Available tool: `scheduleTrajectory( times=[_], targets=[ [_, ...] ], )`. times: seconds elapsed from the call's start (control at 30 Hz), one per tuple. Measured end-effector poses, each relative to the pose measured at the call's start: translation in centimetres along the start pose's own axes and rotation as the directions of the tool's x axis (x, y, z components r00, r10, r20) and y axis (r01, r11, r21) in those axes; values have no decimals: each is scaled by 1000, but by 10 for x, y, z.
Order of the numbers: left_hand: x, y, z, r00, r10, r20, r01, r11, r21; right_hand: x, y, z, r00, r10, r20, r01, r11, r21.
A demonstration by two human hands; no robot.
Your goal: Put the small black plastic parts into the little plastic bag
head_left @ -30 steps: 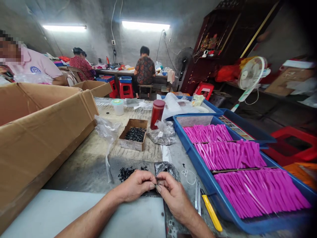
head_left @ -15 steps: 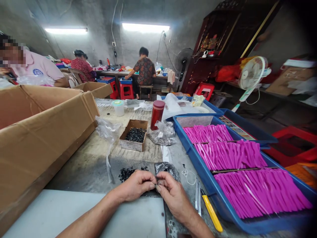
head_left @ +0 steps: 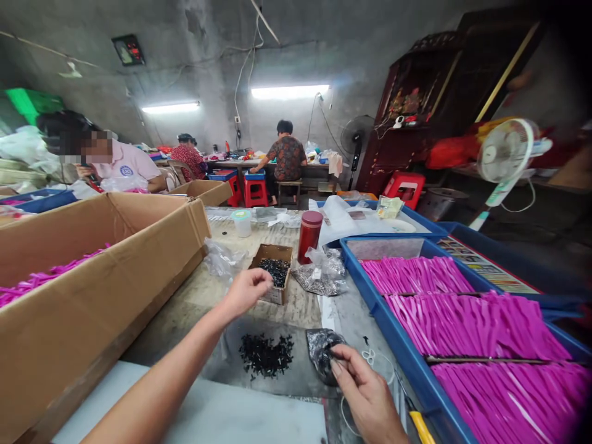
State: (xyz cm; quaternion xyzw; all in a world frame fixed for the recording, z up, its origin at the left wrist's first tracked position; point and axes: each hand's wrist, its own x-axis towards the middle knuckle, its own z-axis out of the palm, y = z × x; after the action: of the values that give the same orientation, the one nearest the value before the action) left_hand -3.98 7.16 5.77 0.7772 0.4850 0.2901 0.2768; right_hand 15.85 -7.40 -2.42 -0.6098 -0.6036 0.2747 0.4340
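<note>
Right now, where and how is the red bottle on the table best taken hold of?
I'd wrap the left hand around the red bottle, below its lid, coming from the left. It stands upright with a round, straight body, so a wrapping grip should suit. That side looks freer: a plastic bag crowds its front and right.

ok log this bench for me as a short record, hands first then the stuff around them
left hand: at the small cardboard box; grip unclear
box contents: small black parts
right hand: over the black plastic bag; anything held cannot be told
nearer than small box: loose black pile
right side: blue tray, three rows of magenta strips
left side: large cardboard box, magenta pieces inside
beyond bag: red canister, upright
</note>
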Motion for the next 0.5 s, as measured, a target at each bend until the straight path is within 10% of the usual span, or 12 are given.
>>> scheduleTrajectory(
  times=[0.27,0.5],
  targets=[
    [22,0,-11,991,24,-135,7,974,226,-3,12,-1,994,-27,-104,27,1000,-1],
    [-36,-6,16,916,35,401,-196,909,368,-1,3,-5,986,-121,-116,109,988,-108]
  ],
)
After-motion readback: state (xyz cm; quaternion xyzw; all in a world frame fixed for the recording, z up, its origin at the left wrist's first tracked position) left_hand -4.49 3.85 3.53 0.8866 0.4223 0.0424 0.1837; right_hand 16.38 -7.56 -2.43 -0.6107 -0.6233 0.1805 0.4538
